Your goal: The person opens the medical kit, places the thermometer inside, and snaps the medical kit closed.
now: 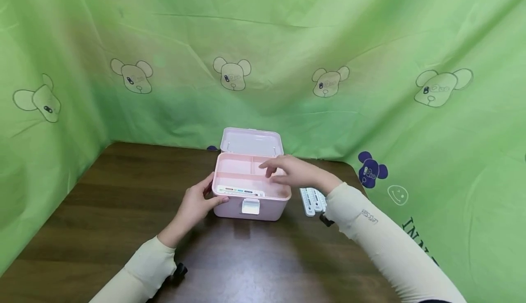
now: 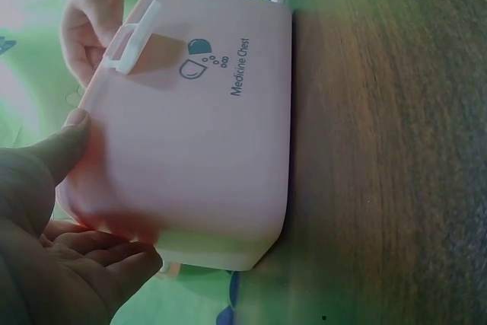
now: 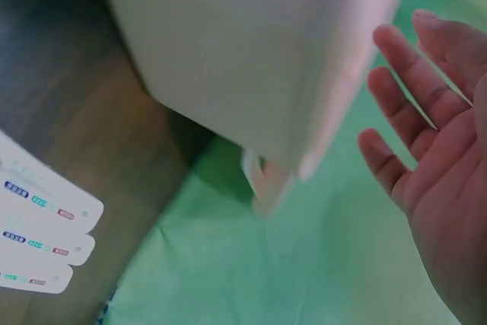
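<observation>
A pink medicine chest [image 1: 250, 206] stands on the table with its lid [image 1: 252, 142] swung back. "Medicine Chest" is printed on its front in the left wrist view, below a white latch [image 2: 135, 39]. Its divided top tray [image 1: 234, 163] shows, and a flat white strip with coloured marks [image 1: 240, 191] lies along the tray's front. My left hand [image 1: 199, 201] holds the chest at its left front corner, thumb on the front rim and fingers along the side. Over the tray's right part hovers my right hand [image 1: 293, 171], fingers loosely bent and spread, with nothing in them.
Several similar white strips [image 1: 309, 202] lie fanned on the table, right of the chest and beside my right wrist. The brown wooden table [image 1: 135, 202] reaches back to a green curtain [image 1: 172, 111] that hangs behind it and on both sides.
</observation>
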Demonstrator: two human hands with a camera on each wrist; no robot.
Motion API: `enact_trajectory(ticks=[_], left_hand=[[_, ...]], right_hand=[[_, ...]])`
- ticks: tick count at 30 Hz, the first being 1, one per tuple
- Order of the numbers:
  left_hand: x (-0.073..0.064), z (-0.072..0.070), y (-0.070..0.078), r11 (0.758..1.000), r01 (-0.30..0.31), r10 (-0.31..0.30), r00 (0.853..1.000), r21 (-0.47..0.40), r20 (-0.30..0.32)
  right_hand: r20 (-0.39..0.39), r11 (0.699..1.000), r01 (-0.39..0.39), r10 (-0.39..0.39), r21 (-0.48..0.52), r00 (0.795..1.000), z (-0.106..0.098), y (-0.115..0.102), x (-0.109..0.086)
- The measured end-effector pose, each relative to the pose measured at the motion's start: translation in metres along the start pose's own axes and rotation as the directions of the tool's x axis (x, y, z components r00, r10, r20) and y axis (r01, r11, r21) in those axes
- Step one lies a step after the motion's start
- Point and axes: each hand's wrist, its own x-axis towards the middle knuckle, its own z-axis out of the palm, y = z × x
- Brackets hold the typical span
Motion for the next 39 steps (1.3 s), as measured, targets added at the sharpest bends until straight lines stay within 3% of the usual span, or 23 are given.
enact_trajectory(ticks=[3,7,15,24,31,34,39], left_hand=[[-0.001,0.001,-0.001,1.000,0.004,-0.004,1.000,-0.002,0.001],[-0.003,0.000,-0.001,1.000,0.016,-0.016,1.000,0.003,-0.004],[-0.003,0.000,0.002,1.000,0.009,-0.008,1.000,0.009,-0.004],[-0.002,0.000,0.006,1.000,0.007,-0.008,1.000,0.004,0.022],[0.001,-0.001,0.008,1.000,-0.003,0.003,1.000,0.004,0.023],[0.000,0.000,0.007,1.000,0.008,-0.008,0.999,0.002,0.031],[-0.003,-0.002,0.006,0.999,0.037,-0.037,0.999,-0.001,0.037]], right_hand=[[-0.145,0.999,-0.047,0.049,0.012,0.988,-0.011,0.006,-0.020],[-0.307,0.995,-0.098,0.090,-0.011,0.947,-0.021,0.012,-0.042],[-0.486,0.977,-0.215,0.195,0.016,0.852,-0.020,0.019,-0.078],[-0.593,0.948,-0.309,0.208,-0.073,0.778,-0.001,0.017,-0.117],[-0.668,0.935,-0.348,0.217,-0.068,0.712,0.014,0.020,-0.136],[-0.674,0.926,-0.373,0.238,-0.060,0.700,0.025,0.029,-0.143],[-0.658,0.916,-0.396,0.266,-0.055,0.705,0.041,0.047,-0.152]])
